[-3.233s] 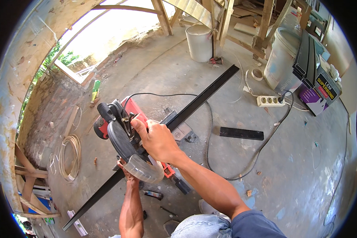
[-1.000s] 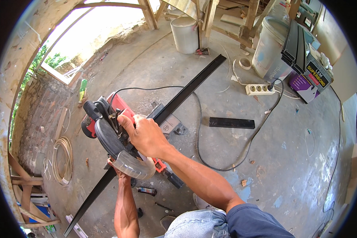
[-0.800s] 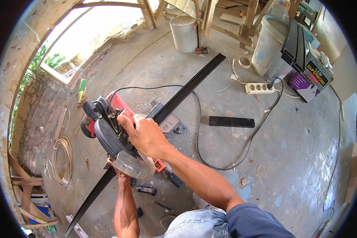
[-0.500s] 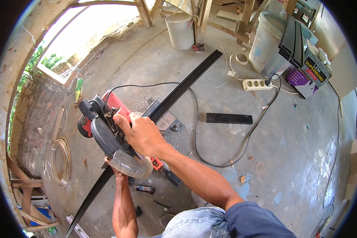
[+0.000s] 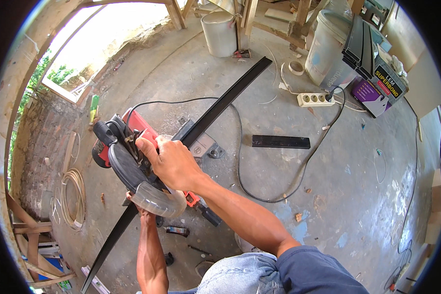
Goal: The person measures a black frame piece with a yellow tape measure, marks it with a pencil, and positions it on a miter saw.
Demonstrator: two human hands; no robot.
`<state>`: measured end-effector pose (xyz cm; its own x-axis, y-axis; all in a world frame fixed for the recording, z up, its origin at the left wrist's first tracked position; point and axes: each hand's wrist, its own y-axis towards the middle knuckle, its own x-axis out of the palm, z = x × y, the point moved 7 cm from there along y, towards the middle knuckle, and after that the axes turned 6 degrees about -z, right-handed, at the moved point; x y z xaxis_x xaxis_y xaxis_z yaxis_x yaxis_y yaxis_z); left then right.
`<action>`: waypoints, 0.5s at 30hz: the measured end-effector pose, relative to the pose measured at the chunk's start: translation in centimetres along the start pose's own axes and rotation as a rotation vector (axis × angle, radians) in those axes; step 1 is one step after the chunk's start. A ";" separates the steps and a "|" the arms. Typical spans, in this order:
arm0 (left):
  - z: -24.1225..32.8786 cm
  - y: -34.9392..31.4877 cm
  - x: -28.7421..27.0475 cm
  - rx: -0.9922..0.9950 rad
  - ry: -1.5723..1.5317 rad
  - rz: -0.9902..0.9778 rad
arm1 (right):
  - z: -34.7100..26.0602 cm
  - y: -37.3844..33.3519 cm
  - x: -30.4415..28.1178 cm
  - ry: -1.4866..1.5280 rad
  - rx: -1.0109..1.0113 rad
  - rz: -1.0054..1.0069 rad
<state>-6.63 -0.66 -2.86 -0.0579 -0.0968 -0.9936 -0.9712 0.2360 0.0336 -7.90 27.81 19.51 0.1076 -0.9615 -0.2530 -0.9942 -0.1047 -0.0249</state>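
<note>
A red and black miter saw (image 5: pixel 124 164) stands on the floor in front of me, its clear blade guard (image 5: pixel 157 200) toward me. My right hand (image 5: pixel 177 164) is closed round the saw's red handle, thumb on top. A long black profile strip (image 5: pixel 225 108) runs diagonally through the saw, from the lower left to the upper right. Low beside the guard, my left hand (image 5: pixel 146 213) is on the strip's near part and seems closed round it; the guard hides most of its fingers. The blade's contact with the strip is hidden.
A short black offcut (image 5: pixel 281 141) lies right of the saw, within a loop of black cord (image 5: pixel 240 147). The cord passes near a white power strip (image 5: pixel 315 100). Coiled cable (image 5: pixel 73 198) lies left; an orange and black tool (image 5: pixel 203 209) lies close by. Buckets (image 5: pixel 219 36) stand behind.
The whole view has shifted slightly, moving the scene a little left and up. Both hands keep their places at the saw and the strip.
</note>
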 end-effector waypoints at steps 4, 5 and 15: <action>-0.9 -0.2 0.4 0.014 0.049 0.031 | -0.2 0.0 0.3 0.002 -0.027 0.018; -0.7 -0.1 0.2 0.016 0.046 0.031 | -0.2 0.1 0.3 -0.005 -0.036 0.030; -1.4 -0.1 1.6 0.009 0.037 0.007 | 0.7 -0.1 0.5 0.019 -0.018 0.025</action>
<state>-6.93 -2.18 -4.30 -0.0733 -0.1305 -0.9887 -0.9686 0.2455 0.0395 -7.80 27.56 18.68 0.0828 -0.9684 -0.2351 -0.9964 -0.0850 -0.0009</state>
